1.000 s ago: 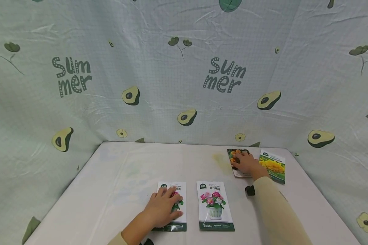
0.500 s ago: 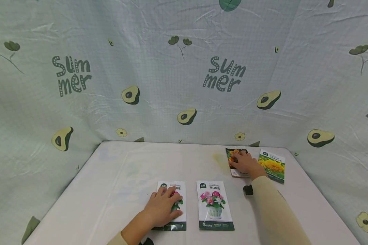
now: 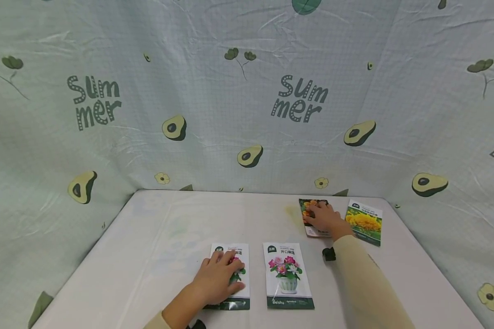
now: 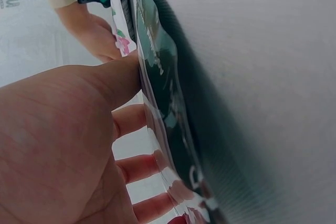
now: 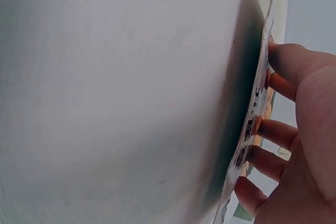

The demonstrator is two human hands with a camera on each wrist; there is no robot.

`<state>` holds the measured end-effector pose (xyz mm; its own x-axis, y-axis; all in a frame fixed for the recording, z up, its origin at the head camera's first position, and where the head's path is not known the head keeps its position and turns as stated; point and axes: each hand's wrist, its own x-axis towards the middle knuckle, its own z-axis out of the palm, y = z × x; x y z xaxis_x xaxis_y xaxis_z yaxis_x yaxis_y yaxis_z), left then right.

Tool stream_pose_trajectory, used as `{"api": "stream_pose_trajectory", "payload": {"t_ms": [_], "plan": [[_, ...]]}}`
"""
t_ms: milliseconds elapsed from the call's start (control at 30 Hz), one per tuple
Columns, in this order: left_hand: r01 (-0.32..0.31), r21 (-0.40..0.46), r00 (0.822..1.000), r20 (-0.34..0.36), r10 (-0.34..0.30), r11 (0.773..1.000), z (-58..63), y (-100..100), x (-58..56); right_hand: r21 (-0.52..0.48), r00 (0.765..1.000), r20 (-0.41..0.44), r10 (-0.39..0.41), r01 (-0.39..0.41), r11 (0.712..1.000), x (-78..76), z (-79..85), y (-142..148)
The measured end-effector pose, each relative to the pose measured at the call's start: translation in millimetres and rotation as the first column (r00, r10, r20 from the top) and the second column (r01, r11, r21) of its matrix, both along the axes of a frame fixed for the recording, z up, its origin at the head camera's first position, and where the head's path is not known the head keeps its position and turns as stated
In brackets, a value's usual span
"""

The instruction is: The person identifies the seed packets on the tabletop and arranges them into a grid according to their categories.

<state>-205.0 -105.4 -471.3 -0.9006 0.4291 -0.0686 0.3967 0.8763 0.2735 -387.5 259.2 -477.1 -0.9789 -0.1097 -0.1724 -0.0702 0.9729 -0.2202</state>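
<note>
My left hand (image 3: 215,279) rests with fingers spread on a white flower seed packet (image 3: 242,292) with a dark green bottom band, covering much of its picture. In the left wrist view its thumb and fingertips touch the face of that packet (image 4: 165,90). Towards the back right, my right hand (image 3: 324,217) presses its fingertips on a dark seed packet (image 3: 305,212) with orange flowers, lying flat and partly hidden under the hand. The right wrist view has the fingertips spread along this packet's face (image 5: 251,121), with the thumb near its edge.
A second white seed packet (image 3: 288,278) with a potted pink flower lies right of my left hand. A yellow-flower packet (image 3: 364,222) lies slightly tilted beside my right wrist. The white table (image 3: 181,219) ends at a printed curtain (image 3: 214,91) behind.
My right hand has slid the orange-flower packet a little to the left, widening the gap to the yellow-flower packet. The left hand has stayed in place on its packet.
</note>
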Motion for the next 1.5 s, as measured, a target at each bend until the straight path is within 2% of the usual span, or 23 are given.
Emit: {"api": "stream_pose_trajectory", "payload": {"t_ms": [800,1167,1500], "plan": [[-0.017,0.000,1.000,0.008,0.017,1.000,0.5,2.1,-2.3,0.013,0.999,0.043,0.026,-0.026,1.000,-10.6,1.8,-20.7],[-0.025,0.000,1.000,0.011,0.025,1.000,-3.6,3.7,-5.4,0.012,0.998,0.048,0.047,-0.048,0.999,-7.7,7.6,-28.1],[-0.004,0.001,1.000,-0.003,0.004,1.000,-0.3,3.6,-5.7,-0.002,0.997,0.060,0.040,-0.040,0.999,-9.9,9.3,-35.9]]}}
